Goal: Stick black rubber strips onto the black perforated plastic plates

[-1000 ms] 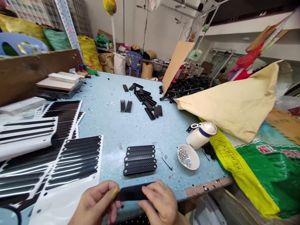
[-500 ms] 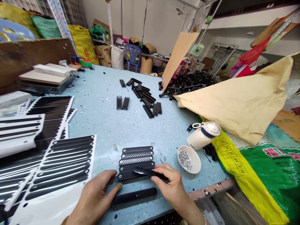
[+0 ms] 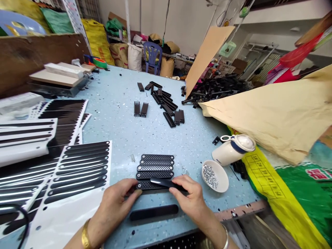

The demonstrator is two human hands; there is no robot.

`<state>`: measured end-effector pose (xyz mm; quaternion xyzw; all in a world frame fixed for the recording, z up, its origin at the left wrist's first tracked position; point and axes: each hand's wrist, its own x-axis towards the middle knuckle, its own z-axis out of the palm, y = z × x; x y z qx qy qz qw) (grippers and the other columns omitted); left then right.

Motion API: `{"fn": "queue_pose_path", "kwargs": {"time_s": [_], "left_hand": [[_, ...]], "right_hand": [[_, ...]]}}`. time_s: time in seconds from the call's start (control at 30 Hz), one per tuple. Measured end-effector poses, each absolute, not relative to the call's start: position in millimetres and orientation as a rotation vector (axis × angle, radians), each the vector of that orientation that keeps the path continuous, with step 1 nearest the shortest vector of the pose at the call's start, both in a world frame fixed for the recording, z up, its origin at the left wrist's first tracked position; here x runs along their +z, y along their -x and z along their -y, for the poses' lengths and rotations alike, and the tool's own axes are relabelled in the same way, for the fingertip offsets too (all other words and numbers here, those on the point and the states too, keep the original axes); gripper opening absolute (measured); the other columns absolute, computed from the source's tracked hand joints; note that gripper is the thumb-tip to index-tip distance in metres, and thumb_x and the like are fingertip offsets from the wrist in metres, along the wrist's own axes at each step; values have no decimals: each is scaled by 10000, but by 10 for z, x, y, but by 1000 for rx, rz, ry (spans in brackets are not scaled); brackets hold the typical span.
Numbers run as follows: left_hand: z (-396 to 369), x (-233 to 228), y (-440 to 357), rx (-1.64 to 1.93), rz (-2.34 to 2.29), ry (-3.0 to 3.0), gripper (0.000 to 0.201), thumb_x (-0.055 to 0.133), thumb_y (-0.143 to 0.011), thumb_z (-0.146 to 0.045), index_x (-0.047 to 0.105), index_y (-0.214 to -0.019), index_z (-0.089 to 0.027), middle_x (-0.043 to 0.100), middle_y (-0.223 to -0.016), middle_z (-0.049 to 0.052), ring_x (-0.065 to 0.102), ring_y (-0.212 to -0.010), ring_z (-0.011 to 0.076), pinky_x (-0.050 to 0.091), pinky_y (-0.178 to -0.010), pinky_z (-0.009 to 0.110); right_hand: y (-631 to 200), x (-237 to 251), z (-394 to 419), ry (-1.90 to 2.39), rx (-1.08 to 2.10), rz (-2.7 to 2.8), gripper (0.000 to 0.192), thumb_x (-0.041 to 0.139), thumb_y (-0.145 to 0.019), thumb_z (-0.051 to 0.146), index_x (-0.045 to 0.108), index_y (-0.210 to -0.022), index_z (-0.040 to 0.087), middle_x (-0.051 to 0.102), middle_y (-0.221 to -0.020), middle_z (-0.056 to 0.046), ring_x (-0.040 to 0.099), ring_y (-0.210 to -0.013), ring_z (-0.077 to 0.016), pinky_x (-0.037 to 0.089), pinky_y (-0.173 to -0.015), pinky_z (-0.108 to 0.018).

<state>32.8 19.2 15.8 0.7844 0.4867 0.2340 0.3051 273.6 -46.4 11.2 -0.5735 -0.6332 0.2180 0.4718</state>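
A black strip (image 3: pixel 161 181) is slanting across the nearest textured bar (image 3: pixel 147 187) — lower centre of the frame.
The right hand (image 3: pixel 191 193) is pinching the strip's right end; the left hand (image 3: pixel 114 200) is holding the bar's left end between thumb and finger. This is looking like alignment — seemingly calling for squaring strip to bar.

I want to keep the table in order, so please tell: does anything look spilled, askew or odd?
Several black pieces farther off lie crossed in a jumble, unlike the patterned pieces set side by side nearer the camera. The white cup seems to lean, but lens distortion may cause that.
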Motion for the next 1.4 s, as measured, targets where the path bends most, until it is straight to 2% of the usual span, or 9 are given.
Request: {"fn": "queue_pose_path", "kwargs": {"time_s": [0.2, 0.37, 0.5, 0.7, 1.4], "left_hand": [[-17, 115, -225, 607, -1239, -2048, 145, 572, -816, -282, 674, -878, -201, 716, -725, -9, 671, -629, 150, 540, -598, 259], [26, 88, -197, 754, -1248, -1962, 271, 613, -761, -232, 668, -1019, -174, 734, -772, 3, 680, -649, 142, 571, -628, 258], [15, 139, -207, 755, -1191, -1953, 172, 572, -800, -219, 686, -925, -189, 734, -758, -2, 678, -645, 132, 566, -615, 245], [12, 183, -220, 756, -1173, -1946, 142, 552, -814, -214, 682, -866, -189, 720, -727, -5, 665, -617, 127, 550, -588, 245], [17, 181, -213, 707, -1180, -1937, 119, 558, -823, -206, 667, -869, -195, 704, -728, -17, 649, -632, 120, 530, -605, 233]], "right_hand": [[-2776, 175, 624, 1382, 542, 1708, 172, 669, -773, 116, 735, -929, 148, 714, -866, -108, 689, -787, -223, 582, -687, -346], [-2721, 220, 544, 1336, 478, 1800, 166, 676, -780, 127, 745, -931, 142, 728, -891, -128, 696, -795, -240, 592, -701, -380], [-2635, 228, 476, 1294, 456, 1840, 174, 670, -794, 122, 736, -954, 144, 733, -886, -125, 690, -787, -241, 586, -689, -396], [-2582, 215, 454, 1264, 418, 1881, 177, 677, -796, 111, 726, -962, 148, 741, -883, -115, 691, -822, -253, 571, -726, -428], [-2486, 235, 448, 1320, 399, 1918, 154, 649, -804, 134, 727, -934, 162, 734, -872, -97, 671, -779, -242, 551, -718, -425]]}}
